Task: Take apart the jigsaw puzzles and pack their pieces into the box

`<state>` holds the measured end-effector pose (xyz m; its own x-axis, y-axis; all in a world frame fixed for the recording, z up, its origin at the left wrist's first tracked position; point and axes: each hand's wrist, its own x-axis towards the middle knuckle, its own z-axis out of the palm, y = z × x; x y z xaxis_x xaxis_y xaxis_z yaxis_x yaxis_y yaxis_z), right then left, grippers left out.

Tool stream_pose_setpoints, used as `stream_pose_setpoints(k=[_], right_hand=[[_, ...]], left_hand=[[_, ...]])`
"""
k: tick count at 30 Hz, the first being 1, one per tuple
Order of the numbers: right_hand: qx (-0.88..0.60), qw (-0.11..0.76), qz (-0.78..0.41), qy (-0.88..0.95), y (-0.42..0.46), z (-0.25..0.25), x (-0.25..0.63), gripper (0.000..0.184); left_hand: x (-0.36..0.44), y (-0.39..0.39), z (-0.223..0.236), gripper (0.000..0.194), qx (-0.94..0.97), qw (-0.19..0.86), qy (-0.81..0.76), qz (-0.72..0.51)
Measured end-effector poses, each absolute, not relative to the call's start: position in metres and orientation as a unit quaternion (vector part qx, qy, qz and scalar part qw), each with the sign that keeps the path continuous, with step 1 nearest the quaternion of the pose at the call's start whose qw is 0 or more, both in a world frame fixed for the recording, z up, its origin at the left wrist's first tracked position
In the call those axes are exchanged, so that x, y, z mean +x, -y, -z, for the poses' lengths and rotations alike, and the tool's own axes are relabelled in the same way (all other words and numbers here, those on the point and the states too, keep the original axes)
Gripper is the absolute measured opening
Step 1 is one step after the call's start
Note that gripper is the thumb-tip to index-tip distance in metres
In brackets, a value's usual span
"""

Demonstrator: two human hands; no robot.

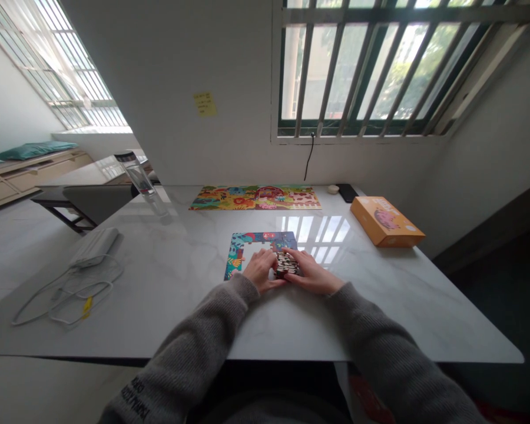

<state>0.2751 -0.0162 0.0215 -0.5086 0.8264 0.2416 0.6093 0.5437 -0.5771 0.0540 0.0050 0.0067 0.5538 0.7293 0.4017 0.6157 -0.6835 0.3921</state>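
Between my two hands is a stack of jigsaw puzzle pieces (287, 265), its cut edges turned up toward me. My left hand (261, 271) grips the stack from the left, fingers curled against it. From the right, my right hand (310, 272) closes on the same stack, with fingers at its far side and the thumb at the near side. Just beyond and to the left of my hands lies a partly joined puzzle border (238, 247), blue with colourful pictures, around a bare white middle. My hands cover its near right part.
A long farm-animal picture (254, 198) lies along the wall. An orange box (385, 222), a black phone (347, 192) and a small round white item (333, 189) are at right. Leftward are a glass bottle (135, 173) and a white power brick (95, 247) with cables.
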Motion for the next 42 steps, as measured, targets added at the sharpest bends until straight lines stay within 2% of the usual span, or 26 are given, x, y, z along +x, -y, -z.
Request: stream_pose_setpoints(k=[4,5,9,14,18,20,23,25,29,37,40,42], right_hand=[[-0.426,0.263,-0.223,0.837,0.015,-0.022,0.276,0.067],[-0.425,0.264,-0.226,0.836,0.016,-0.023,0.276,0.066],[-0.431,0.265,-0.231,0.831,0.018,-0.027,0.275,0.064],[-0.433,0.266,-0.228,0.83,0.018,-0.028,0.274,0.064],[-0.431,0.267,-0.227,0.832,0.018,-0.026,0.275,0.065],[-0.431,0.265,-0.227,0.832,0.018,-0.026,0.275,0.065],[-0.432,0.262,-0.228,0.832,0.018,-0.027,0.275,0.064],[-0.433,0.261,-0.228,0.832,0.018,-0.028,0.274,0.064],[-0.429,0.263,-0.231,0.833,0.018,-0.028,0.275,0.063],[-0.421,0.278,-0.238,0.83,0.014,-0.022,0.279,0.065],[-0.427,0.272,-0.239,0.829,0.013,-0.021,0.279,0.065],[-0.428,0.269,-0.24,0.829,0.012,-0.021,0.279,0.066]], left_hand=[[0.039,-0.011,-0.008,0.018,0.848,0.089,-0.434,-0.292],[0.037,-0.013,-0.008,0.02,0.843,0.077,-0.455,-0.277],[0.038,-0.014,-0.005,0.049,0.855,0.042,-0.48,-0.191],[0.041,-0.014,-0.006,0.057,0.858,0.076,-0.477,-0.172],[0.036,-0.019,-0.004,0.068,0.853,0.098,-0.47,-0.207],[0.032,-0.022,-0.003,0.06,0.848,0.134,-0.454,-0.238],[0.023,-0.028,-0.002,0.033,0.833,0.217,-0.431,-0.27],[0.016,-0.031,-0.003,0.023,0.826,0.254,-0.42,-0.276],[0.007,-0.032,-0.006,0.027,0.807,0.325,-0.394,-0.297],[0.015,-0.005,-0.027,0.039,0.7,0.535,-0.277,-0.385],[0.032,0.009,-0.025,0.035,0.727,0.517,-0.244,-0.38],[0.044,0.015,-0.019,0.019,0.78,0.437,-0.242,-0.378]])
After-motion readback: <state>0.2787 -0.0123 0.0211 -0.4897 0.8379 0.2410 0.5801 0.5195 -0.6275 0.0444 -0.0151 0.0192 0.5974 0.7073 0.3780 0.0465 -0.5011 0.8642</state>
